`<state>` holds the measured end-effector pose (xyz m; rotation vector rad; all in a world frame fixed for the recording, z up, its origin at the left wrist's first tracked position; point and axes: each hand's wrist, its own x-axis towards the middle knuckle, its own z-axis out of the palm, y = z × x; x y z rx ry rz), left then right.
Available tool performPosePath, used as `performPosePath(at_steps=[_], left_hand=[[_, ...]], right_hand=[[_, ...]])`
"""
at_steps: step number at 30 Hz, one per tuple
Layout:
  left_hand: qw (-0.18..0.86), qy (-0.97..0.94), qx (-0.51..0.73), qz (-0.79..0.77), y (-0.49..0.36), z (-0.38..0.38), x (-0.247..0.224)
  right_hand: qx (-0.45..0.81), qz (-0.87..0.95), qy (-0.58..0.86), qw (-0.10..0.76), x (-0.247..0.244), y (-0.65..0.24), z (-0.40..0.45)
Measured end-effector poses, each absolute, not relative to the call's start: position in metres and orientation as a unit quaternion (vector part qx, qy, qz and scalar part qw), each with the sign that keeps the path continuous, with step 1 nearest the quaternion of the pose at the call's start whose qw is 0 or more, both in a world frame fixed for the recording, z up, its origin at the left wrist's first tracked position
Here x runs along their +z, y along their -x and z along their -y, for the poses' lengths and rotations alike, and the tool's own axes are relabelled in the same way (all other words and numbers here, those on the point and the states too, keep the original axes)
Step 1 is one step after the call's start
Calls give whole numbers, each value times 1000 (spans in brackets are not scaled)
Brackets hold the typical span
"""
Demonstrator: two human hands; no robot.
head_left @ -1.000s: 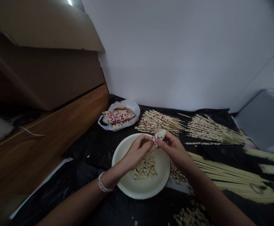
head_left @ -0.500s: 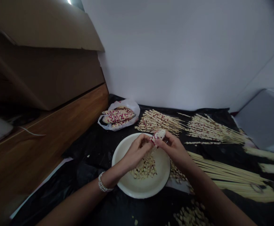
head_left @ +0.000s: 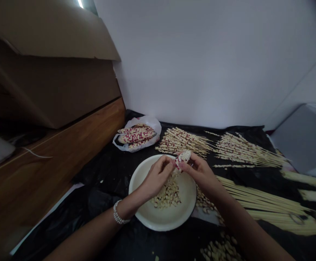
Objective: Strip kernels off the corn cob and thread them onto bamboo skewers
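Both hands hold one speckled white-and-red corn cob point(head_left: 183, 157) over a white bowl point(head_left: 165, 222). My left hand point(head_left: 156, 177), with a beaded bracelet at the wrist, grips the cob's lower left end, thumb pressed on it. My right hand point(head_left: 201, 174) wraps the other side, its thumb on the kernels next to the left thumb. Part of the cob is hidden by the fingers. Loose kernels point(head_left: 167, 195) lie in the bowl beneath the hands.
Behind the bowl, a plastic bag point(head_left: 156, 125) holds several cobs. Skewers threaded with kernels point(head_left: 236, 148) lie in bundles at the back right, bare sticks point(head_left: 266, 195) nearer. More kernels point(head_left: 220, 250) lie on black sheeting. A cardboard box point(head_left: 46, 83) stands left.
My left thumb has shifted slightly up and right along the cob, closer to the right thumb. The cob remains between both hands.
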<state>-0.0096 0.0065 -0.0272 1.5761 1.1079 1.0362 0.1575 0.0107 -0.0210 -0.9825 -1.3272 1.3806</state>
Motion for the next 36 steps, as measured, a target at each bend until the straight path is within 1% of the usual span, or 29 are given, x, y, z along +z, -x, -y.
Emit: performPosePath(at_steps=[12,21,29,36], left_hand=[[396,-664,415,-479,11,-9,-35],[445,-654,418,-446,7,-4,-28],[415,-670,408,-461,7,-5,-32],[365,-693,379,-493,9,-2,-33]], right_hand=[[570,541,396,475,-25,-156,-10],[576,527,396,484,-31,-158,-14],[581,534,388,475,-30,-159,-14],[551,556,400,477,-31,-155,-14]])
